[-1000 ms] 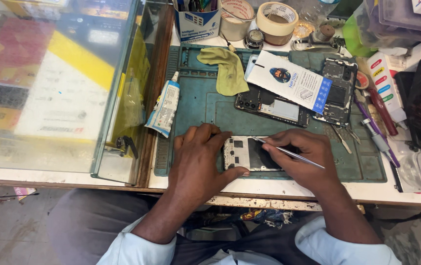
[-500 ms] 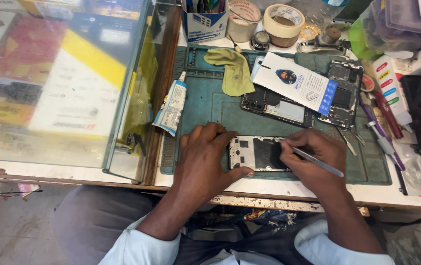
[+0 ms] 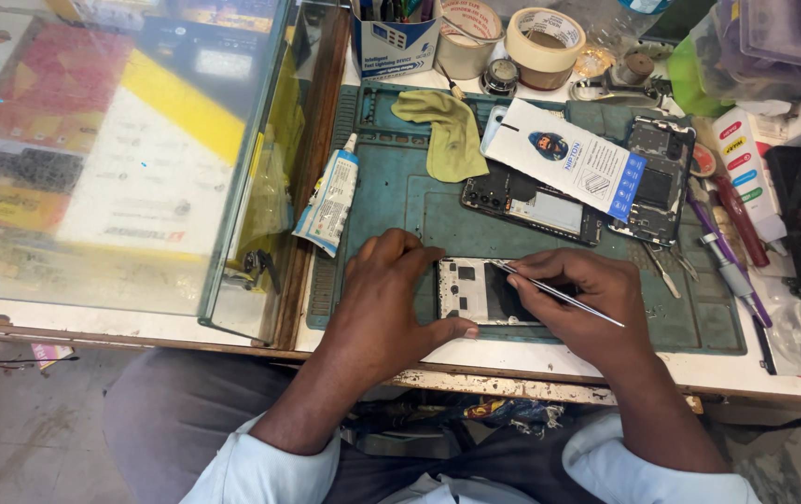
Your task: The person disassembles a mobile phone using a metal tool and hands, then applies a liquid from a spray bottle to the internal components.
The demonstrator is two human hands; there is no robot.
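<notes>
Left hand: the left hand [image 3: 389, 303] lies palm down on the green work mat [image 3: 400, 201], fingers and thumb clamped around the left end of the opened phone frame [image 3: 475, 291], pinning it flat.
Right hand: the right hand [image 3: 587, 303] pinches thin metal tweezers [image 3: 557, 294] between thumb and fingers, pen fashion; the tips point left onto the top edge of the frame, the back end sticks out to the right over the hand.
Phone frame: between the two hands, at the near edge of the mat, lying flat with its pale inner side up; its right part is dark and partly hidden by the right hand.
Beyond the hands: a dark phone body [image 3: 526, 205] lies flat just past the frame, with a white and blue packet [image 3: 564, 159] resting slantwise over its far end.
Beyond the left hand: a yellow-green cloth [image 3: 447, 131] lies crumpled on the mat, and a white glue tube [image 3: 327, 198] lies off the mat's left edge, nozzle pointing away.
Beyond the right hand: a second opened phone [image 3: 654, 179] lies upright on the mat, boards showing.
Right of the right hand: loose hand tools [image 3: 722, 252] lie at the mat's right edge.
Far edge: two tape rolls [image 3: 545, 35] stand side by side behind the mat.
Far left: a glass display case [image 3: 120, 140] sits well apart from the left hand.
</notes>
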